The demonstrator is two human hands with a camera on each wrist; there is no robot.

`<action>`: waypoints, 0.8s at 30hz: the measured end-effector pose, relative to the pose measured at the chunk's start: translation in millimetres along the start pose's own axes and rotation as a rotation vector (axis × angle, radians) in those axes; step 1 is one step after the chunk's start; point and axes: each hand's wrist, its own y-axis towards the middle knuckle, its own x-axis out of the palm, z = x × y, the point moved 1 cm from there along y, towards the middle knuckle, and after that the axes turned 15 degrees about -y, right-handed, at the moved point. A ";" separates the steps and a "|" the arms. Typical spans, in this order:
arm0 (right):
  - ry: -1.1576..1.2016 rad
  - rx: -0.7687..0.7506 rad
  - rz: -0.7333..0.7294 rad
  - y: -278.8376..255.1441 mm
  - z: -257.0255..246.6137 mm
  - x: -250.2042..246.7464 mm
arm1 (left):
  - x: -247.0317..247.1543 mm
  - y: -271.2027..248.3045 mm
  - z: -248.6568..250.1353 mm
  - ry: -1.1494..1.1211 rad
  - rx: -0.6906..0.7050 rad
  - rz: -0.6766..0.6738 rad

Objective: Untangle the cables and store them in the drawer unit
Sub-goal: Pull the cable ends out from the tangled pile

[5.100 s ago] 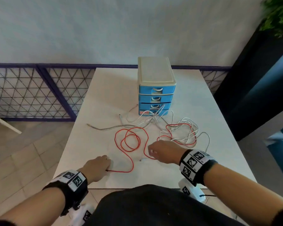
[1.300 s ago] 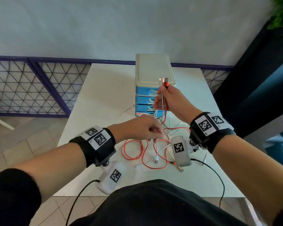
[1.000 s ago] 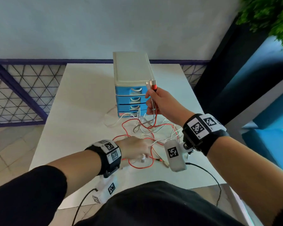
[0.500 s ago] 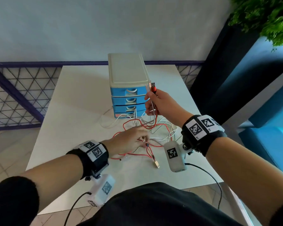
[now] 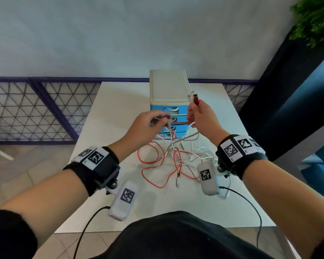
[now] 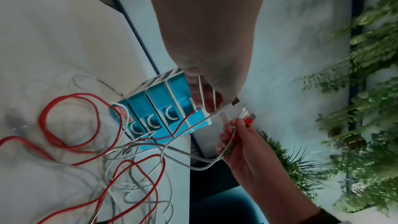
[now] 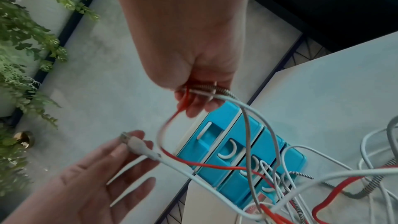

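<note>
Right fingers [image 5: 192, 111] curl round several plugs [image 5: 194, 98], while the left hand [image 5: 144, 128] pinches a white plug [image 7: 134, 142] just beside them. Below both, limp cables [image 5: 163, 165] trail into a tangle before the closed drawers [image 5: 169, 118]. Light and floppy, they seem best gripped at the stiff plugs.

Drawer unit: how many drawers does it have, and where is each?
4, stacked in the drawer unit: top drawer, second drawer, third drawer, bottom drawer. All look shut, and none seems hidden.
</note>
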 end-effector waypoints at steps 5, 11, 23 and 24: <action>0.008 -0.055 0.062 5.3 -7.4 0.3 | -7.3 6.1 20.8 -0.013 0.100 0.039; 0.117 -0.125 -0.260 -14.4 -33.9 10.6 | -0.7 23.9 26.6 0.129 0.183 0.143; 0.303 -0.008 -0.317 -10.5 -6.6 9.2 | 6.6 35.9 18.3 -0.064 0.043 0.173; 0.319 -0.002 -0.318 -10.1 -5.5 9.2 | 8.0 36.0 17.9 -0.080 0.036 0.177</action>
